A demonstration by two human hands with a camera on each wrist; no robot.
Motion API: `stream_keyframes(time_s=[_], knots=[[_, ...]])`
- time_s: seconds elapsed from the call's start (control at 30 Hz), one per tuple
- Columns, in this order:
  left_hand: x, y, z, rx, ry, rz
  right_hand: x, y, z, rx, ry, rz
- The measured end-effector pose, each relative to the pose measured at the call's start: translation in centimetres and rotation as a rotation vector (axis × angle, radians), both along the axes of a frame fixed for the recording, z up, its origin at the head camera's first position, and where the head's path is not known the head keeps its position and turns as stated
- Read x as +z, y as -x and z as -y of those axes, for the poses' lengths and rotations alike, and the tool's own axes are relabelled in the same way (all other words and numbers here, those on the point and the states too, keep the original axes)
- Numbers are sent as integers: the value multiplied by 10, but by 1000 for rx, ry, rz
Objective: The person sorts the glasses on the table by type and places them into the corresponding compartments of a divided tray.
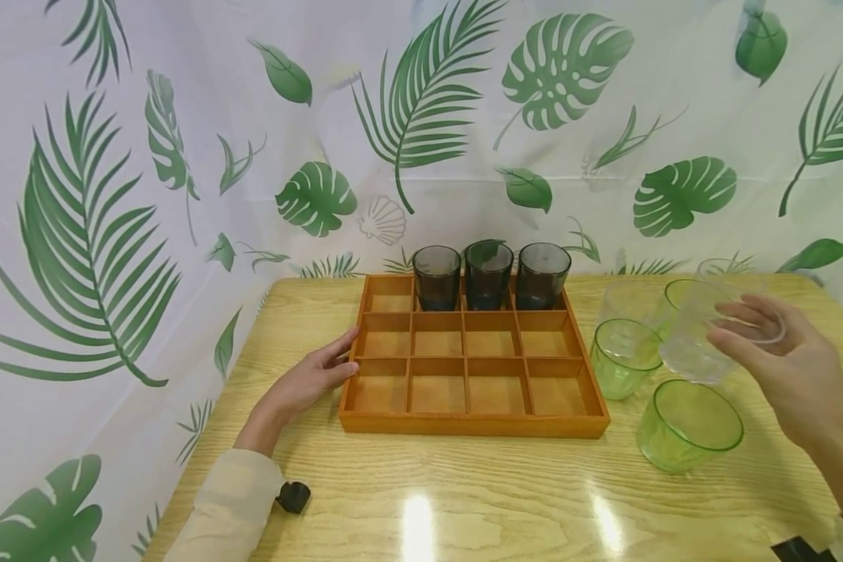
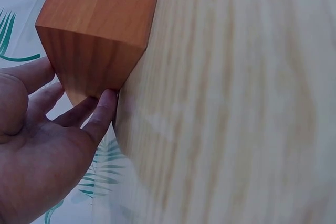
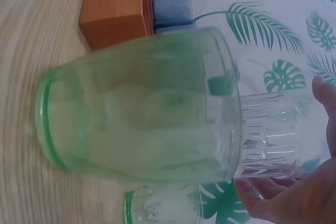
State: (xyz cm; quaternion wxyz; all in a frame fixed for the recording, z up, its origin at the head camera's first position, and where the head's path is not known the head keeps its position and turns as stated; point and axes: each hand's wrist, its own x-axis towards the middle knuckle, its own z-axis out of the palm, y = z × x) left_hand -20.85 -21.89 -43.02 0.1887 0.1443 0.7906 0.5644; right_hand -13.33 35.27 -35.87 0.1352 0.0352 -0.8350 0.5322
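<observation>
A wooden tray (image 1: 474, 425) divided into compartments lies on the table. My left hand (image 1: 316, 378) rests its fingertips against the tray's left side; the left wrist view shows the fingers (image 2: 100, 114) touching the wooden wall. Three dark grey glasses (image 1: 437, 281) stand in the back row, leaving the back-left compartment without one. To the tray's right, my right hand (image 1: 794, 359) holds a clear glass (image 1: 695, 336) near its rim, thumb and fingers on opposite sides. That glass is tilted above the table among green glasses (image 1: 688, 429). In the right wrist view, a green glass (image 3: 131, 114) partly covers it.
Another green glass (image 1: 625, 363) stands close to the tray's right edge, and one more is partly hidden behind the held glass. Further clear glasses (image 1: 625, 300) stand towards the back. A leaf-patterned cloth (image 1: 428, 195) hangs behind the wooden table (image 1: 464, 499).
</observation>
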Motion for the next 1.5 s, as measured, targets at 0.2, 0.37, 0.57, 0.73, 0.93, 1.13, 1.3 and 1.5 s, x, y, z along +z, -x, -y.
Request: stream_keyframes(time_s=[0.2, 0.37, 0.57, 0.73, 0.93, 1.13, 1.3, 1.5], knots=[[0, -1, 0, 0, -1, 4, 6, 0, 16, 49, -5, 2], [1, 0, 1, -11, -6, 4, 9, 1, 31, 99, -26, 2], [2, 0, 0, -8, -6, 10, 8, 3, 49, 132, -47, -5], [2, 0, 0, -5, 6, 2, 5, 5, 66, 160, -24, 2], [0, 0, 0, -14, -2, 1, 2, 8, 84, 233, -40, -25], [-1, 0, 1, -9, 8, -5, 3, 8, 104, 288, -7, 2], [-3, 1, 1, -2, 12, -3, 4, 9, 127, 317, 13, 40], [-5, 1, 1, 2, 9, -6, 6, 10, 155, 351, 62, 73]])
